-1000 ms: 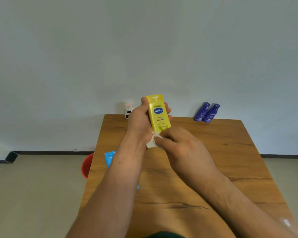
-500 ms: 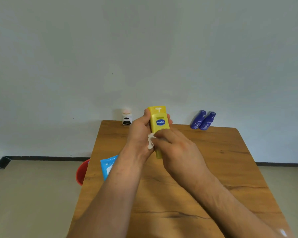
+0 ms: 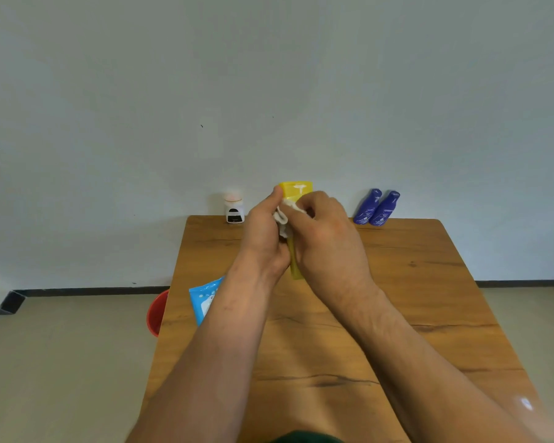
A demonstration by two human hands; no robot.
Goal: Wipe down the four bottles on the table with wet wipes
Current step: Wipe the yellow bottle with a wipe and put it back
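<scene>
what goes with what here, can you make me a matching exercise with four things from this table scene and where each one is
Things:
1. yellow bottle
2. two blue bottles
3. white bottle
4. blue wipes pack

Places:
A. far left edge of the table
B. held up between both hands
C. far right edge of the table
D. near the left edge, partly under the left forearm

Pairs: 1-B, 2-C, 3-A, 4-D

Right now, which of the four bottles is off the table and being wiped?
The yellow bottle, held in the left hand while the right hand rubs a white wipe on it. The white bottle and two blue bottles stand at the table's far edge.
</scene>
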